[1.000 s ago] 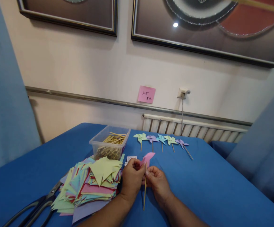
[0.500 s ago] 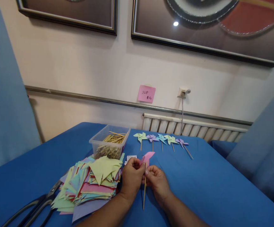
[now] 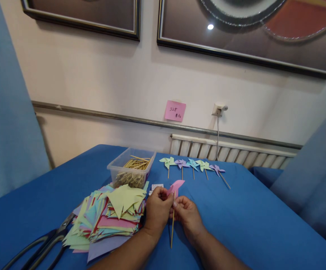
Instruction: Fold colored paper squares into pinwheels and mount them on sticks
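Note:
My left hand (image 3: pixel 156 212) pinches a pink paper piece (image 3: pixel 176 186) against the top of a thin wooden stick (image 3: pixel 172 228). The fingers of my right hand (image 3: pixel 187 216) grip that stick just below the paper. The stick points down toward me over the blue tablecloth (image 3: pixel 250 221). Both hands meet near the table's middle, right of a heap of cut coloured paper (image 3: pixel 112 215).
A clear plastic box of wooden sticks (image 3: pixel 132 168) stands behind the paper heap. Several finished paper pinwheels (image 3: pixel 192 165) lie in a row at the far edge. Black scissors (image 3: pixel 41 245) rest at the front left. A small white slip (image 3: pixel 155 186) lies near the box.
Hands, paper and stick stay almost still; the view has shifted very slightly.

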The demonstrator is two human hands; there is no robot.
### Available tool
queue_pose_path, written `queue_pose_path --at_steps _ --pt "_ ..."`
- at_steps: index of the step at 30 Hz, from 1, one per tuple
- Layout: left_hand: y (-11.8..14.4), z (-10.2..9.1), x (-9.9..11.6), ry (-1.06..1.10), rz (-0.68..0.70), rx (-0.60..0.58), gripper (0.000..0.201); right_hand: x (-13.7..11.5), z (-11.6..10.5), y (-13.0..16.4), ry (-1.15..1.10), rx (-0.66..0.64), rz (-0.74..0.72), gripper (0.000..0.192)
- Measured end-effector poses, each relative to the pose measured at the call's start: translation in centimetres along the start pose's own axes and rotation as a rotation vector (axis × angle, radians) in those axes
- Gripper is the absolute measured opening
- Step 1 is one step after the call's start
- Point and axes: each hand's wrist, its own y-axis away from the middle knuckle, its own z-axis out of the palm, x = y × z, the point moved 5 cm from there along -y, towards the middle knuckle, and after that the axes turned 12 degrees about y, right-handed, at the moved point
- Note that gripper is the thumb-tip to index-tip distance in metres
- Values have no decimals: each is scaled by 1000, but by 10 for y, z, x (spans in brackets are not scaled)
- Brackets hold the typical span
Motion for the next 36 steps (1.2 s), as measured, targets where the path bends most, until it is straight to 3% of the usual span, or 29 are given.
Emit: queue_pose_path --at_steps 22,36 --pt "3 1 1 -11 -7 -5 13 -1 0 -1 5 24 -5 37" --pt "5 5 1 83 -41 -72 11 -5 -1 0 32 32 1 39"
